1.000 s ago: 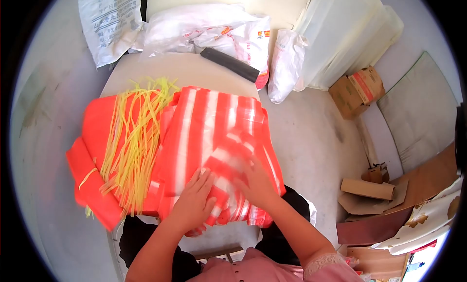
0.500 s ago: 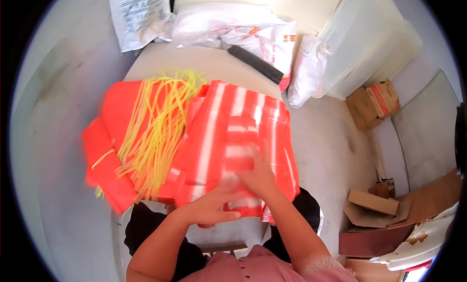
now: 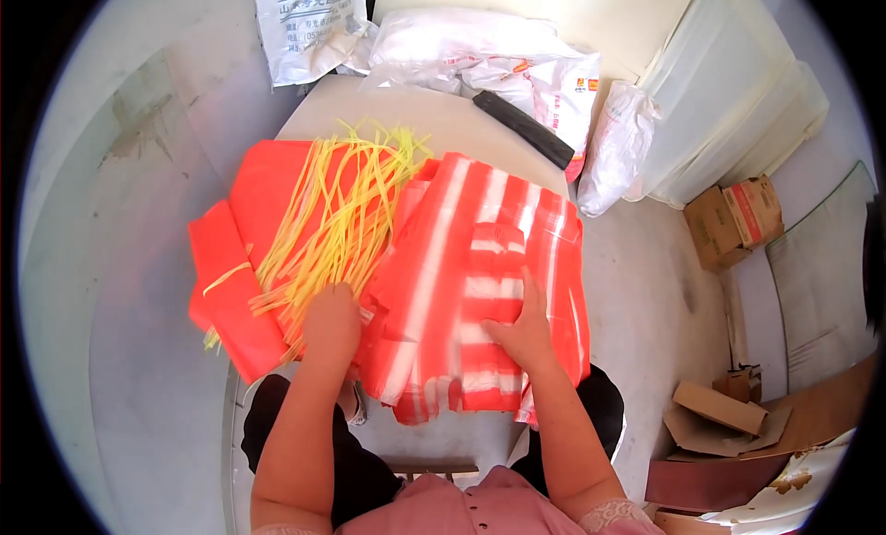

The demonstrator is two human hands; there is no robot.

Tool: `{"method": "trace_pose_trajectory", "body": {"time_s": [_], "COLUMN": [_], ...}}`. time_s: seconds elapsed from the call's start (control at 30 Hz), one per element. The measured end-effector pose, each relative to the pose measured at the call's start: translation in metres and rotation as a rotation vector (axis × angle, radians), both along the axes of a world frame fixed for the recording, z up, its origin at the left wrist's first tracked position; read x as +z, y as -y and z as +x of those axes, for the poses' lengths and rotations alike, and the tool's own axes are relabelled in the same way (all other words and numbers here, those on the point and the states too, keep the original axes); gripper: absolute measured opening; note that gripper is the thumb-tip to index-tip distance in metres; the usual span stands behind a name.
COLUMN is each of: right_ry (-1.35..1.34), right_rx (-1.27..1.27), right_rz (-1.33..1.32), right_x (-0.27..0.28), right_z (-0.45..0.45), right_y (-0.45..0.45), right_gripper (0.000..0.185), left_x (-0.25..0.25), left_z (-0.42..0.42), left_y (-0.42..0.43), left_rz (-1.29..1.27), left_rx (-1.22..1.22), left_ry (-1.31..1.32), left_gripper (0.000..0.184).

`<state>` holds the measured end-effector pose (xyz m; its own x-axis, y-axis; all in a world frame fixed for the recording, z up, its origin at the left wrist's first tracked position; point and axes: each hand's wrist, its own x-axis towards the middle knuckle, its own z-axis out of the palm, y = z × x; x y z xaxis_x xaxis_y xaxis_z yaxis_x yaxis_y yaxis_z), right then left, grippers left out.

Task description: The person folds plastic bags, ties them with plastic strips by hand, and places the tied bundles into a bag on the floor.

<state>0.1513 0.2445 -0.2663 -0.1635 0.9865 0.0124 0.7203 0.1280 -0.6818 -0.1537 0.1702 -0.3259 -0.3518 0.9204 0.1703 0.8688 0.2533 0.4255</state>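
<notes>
A stack of red-and-white striped plastic sheets or bags (image 3: 429, 286) lies in front of me, with a smaller folded striped piece (image 3: 494, 304) on top. My right hand (image 3: 526, 332) rests on that folded piece, thumb and fingers apart. To the left, a bunch of yellow strips (image 3: 337, 216) is spread over plain red material (image 3: 268, 184). My left hand (image 3: 332, 323) is at the lower end of the strips, fingers curled in. Whatever those fingers pinch is hidden. A folded red bundle (image 3: 235, 290) with a yellow strip around it lies at far left.
Beyond the stack, a black bar (image 3: 524, 131) lies on the pale tabletop (image 3: 341, 110) by white printed sacks (image 3: 480, 50). A rolled white bag (image 3: 620, 147) leans at the right. Cardboard boxes (image 3: 734, 223) stand farther right, with an opened carton (image 3: 720, 410) lower down.
My left hand has moved left, from the striped stack to the yellow strips. My right hand, blurred before, now rests on the folded striped piece. The whole view has shifted slightly.
</notes>
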Motion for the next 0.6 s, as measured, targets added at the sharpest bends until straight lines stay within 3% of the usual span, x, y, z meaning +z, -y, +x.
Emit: {"method": "trace_pose_trajectory", "body": {"time_s": [0.2,0.4,0.5,0.6], "right_ry": [-0.172,-0.407,-0.672,-1.022], "right_rx": [0.018,-0.037,-0.083,-0.160], "right_rz": [-0.014,-0.173,-0.324,-0.496], "right_x": [-0.014,-0.009,0.001,-0.001], "right_z": [0.004,-0.001,-0.004,-0.009], "right_y": [-0.006,-0.008,-0.004,0.003], "right_gripper": [0.119,0.119,0.116,0.113], "left_x": [0.001,0.034,0.054,0.036], "left_z": [-0.009,0.000,0.009,0.039], "left_y": [0.006,0.012,0.011,0.007], "left_rz": [-0.094,0.217,0.032,-0.018], "left_rx": [0.006,0.041,0.054,-0.094], "left_ry": [-0.067,0.129,0.925,1.187], "left_gripper": [0.020,0.018,0.017,0.015]}}
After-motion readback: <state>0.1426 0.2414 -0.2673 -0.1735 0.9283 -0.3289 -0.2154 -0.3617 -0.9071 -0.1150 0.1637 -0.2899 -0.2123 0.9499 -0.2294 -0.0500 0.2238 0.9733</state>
